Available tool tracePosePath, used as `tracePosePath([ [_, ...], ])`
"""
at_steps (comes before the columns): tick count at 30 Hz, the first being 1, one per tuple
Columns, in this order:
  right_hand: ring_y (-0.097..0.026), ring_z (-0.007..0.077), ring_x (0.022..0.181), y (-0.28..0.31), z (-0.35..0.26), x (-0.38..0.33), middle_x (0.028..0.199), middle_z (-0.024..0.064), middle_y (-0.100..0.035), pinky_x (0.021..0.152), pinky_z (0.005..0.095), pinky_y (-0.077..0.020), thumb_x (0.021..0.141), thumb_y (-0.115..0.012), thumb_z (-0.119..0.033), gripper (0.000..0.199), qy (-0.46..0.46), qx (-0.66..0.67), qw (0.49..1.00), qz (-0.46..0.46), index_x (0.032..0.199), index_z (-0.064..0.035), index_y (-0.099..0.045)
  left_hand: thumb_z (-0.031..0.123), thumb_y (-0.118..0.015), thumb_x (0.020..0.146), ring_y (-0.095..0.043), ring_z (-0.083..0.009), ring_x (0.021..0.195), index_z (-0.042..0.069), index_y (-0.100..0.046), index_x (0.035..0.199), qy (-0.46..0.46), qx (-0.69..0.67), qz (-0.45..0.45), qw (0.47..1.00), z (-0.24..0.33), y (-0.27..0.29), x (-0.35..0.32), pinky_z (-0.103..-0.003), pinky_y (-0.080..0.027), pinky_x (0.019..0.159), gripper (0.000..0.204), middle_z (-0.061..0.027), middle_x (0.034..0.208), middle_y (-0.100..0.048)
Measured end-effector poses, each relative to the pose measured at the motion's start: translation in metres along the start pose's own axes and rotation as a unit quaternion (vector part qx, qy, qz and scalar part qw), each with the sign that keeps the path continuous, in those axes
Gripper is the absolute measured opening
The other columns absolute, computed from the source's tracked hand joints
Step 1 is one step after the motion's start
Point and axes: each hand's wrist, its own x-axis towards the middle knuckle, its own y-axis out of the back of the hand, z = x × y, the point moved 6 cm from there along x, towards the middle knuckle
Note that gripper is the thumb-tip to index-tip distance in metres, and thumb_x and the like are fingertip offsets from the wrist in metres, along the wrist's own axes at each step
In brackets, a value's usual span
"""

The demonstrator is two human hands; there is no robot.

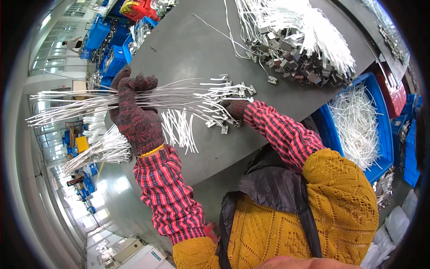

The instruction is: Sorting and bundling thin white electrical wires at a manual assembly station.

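A long bundle of thin white wires stretches across the grey table's left part. My left hand, in a dark speckled knit glove, is closed round its middle. Small silvery metal clips sit on the bundle's fanned-out right end. There my right hand, also in a dark glove, is closed on the wires just behind some clips; its fingertips are partly hidden. Short white wire pieces lie on the table between my forearms. Another white wire bundle lies at the table's left edge, beside my left wrist.
A large heap of white wires with dark metal ends covers the far right of the table. At its right edge stands a blue crate full of white wires. More blue bins stand beyond the far left edge.
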Motion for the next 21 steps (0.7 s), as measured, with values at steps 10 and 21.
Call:
tracePosePath([
  [10,-0.059,0.0100,0.060,-0.013,0.009,0.011,0.076,0.0029,-0.066,0.055,0.0251,-0.0510,0.087,-0.071,-0.019,0.023,0.006,0.293,0.954,-0.069,0.105,-0.0046,-0.071,0.009,-0.064,0.092,-0.068,-0.0224,0.074,-0.002,-0.064,0.113,0.015,0.014,0.001,1.000,0.000,0.006,0.000,-0.038,-0.061,0.072,0.024,-0.0118,0.086,-0.068],
  [21,-0.064,0.0133,0.074,-0.006,-0.008,-0.019,0.089,0.0048,-0.071,0.069,0.0296,-0.0532,0.089,-0.068,-0.030,0.034,0.070,0.106,0.992,0.014,0.115,-0.0079,-0.070,0.019,-0.063,0.092,-0.053,-0.0159,0.049,-0.003,-0.064,0.109,-0.015,0.083,0.097,0.992,0.004,0.007,-0.006,-0.026,-0.042,0.049,0.028,-0.0076,0.062,-0.057],
])
